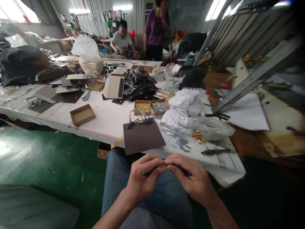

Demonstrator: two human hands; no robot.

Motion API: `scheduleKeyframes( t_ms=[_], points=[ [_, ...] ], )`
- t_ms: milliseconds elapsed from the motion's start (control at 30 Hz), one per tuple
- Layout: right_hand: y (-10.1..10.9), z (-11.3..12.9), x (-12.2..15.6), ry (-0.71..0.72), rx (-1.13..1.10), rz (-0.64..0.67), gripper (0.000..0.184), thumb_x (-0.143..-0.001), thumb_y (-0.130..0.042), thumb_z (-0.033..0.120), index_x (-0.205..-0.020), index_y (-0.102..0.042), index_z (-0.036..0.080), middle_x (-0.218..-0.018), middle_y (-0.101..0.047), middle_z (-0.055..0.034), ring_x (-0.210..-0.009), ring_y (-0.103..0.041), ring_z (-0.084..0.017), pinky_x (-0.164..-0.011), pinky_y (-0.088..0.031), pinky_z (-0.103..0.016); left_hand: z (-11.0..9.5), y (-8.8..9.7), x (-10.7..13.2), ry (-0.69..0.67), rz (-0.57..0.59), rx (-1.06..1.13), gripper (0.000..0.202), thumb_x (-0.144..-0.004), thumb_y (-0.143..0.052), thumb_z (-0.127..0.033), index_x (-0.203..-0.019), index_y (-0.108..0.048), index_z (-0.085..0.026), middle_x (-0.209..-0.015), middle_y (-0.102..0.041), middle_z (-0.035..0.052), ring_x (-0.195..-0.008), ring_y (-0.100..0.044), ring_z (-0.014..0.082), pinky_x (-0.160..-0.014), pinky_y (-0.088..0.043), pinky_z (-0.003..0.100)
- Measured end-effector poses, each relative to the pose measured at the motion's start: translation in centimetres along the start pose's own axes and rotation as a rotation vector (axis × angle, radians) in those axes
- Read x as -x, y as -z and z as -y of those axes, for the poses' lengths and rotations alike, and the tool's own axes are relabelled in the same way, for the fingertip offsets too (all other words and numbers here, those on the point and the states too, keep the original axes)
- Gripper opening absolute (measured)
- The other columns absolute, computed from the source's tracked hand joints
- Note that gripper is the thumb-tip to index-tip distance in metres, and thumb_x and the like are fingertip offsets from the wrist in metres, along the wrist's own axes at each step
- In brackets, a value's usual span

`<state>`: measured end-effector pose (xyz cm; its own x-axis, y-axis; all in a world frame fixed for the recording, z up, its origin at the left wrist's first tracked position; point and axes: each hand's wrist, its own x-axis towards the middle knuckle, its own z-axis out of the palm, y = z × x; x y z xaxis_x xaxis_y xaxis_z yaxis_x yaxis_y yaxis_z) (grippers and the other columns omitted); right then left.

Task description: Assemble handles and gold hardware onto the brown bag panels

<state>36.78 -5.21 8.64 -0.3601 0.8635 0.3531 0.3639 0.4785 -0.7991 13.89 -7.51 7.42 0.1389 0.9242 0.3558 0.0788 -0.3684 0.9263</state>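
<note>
Both hands meet above my lap, just off the table's front edge. My left hand (145, 173) and my right hand (188, 175) pinch a small gold-coloured metal piece (163, 166) between thumbs and fingertips; its exact kind is too small to make out. Just beyond them lies a dark brown bag panel (143, 136) with a braided grey handle (139, 112) and metal fittings at its top. Behind the panel stand a small box of gold-coloured parts (142, 107) and a box of silver-coloured parts (160, 106).
An empty cardboard tray (83, 115) sits left on the white-covered table (105, 122). To the right are flat metal strips (182, 143), plastic bags (212, 127), gold fittings (198, 136) and a dark tool (215, 151). A metal post (247, 78) slants at right. Two people are across the table.
</note>
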Motion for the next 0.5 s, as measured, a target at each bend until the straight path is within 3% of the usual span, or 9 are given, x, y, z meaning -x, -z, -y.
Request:
scheduleKeyframes(
  t_ms=[167, 333, 500],
  points=[
    [-0.03, 0.12, -0.17, 0.062, 0.025, 0.056, 0.018, -0.110, -0.070, 0.017, -0.117, -0.080, 0.029, -0.113, -0.084, -0.0057, -0.103, -0.081, -0.023, -0.091, -0.067, -0.032, -0.32, 0.07, 0.12, 0.088, 0.027, 0.029, 0.014, -0.110, -0.075, -0.026, -0.110, -0.088, -0.022, -0.104, -0.081, 0.0099, -0.095, -0.078, 0.0225, -0.087, -0.061, 0.032],
    [-0.08, 0.57, 0.05, 0.283, 0.259, 0.070, 0.033, -0.109, -0.063, 0.006, -0.136, -0.072, 0.023, -0.124, -0.083, -0.0095, -0.112, -0.081, -0.023, -0.099, -0.067, -0.034, -0.22, -0.03, 0.30, 0.128, -0.003, 0.036, 0.014, -0.110, -0.074, -0.024, -0.108, -0.087, -0.021, -0.104, -0.080, 0.0083, -0.096, -0.076, 0.0214, -0.087, -0.059, 0.030],
    [0.03, 0.93, 0.01, 0.364, 0.427, 0.074, 0.032, -0.107, -0.066, 0.006, -0.135, -0.069, 0.020, -0.120, -0.083, -0.0108, -0.108, -0.082, -0.026, -0.096, -0.067, -0.039, -0.14, -0.52, 0.52, 0.115, 0.000, 0.033, 0.014, -0.111, -0.073, -0.024, -0.108, -0.087, -0.022, -0.103, -0.079, 0.0075, -0.096, -0.076, 0.0217, -0.087, -0.058, 0.030]
  ],
)
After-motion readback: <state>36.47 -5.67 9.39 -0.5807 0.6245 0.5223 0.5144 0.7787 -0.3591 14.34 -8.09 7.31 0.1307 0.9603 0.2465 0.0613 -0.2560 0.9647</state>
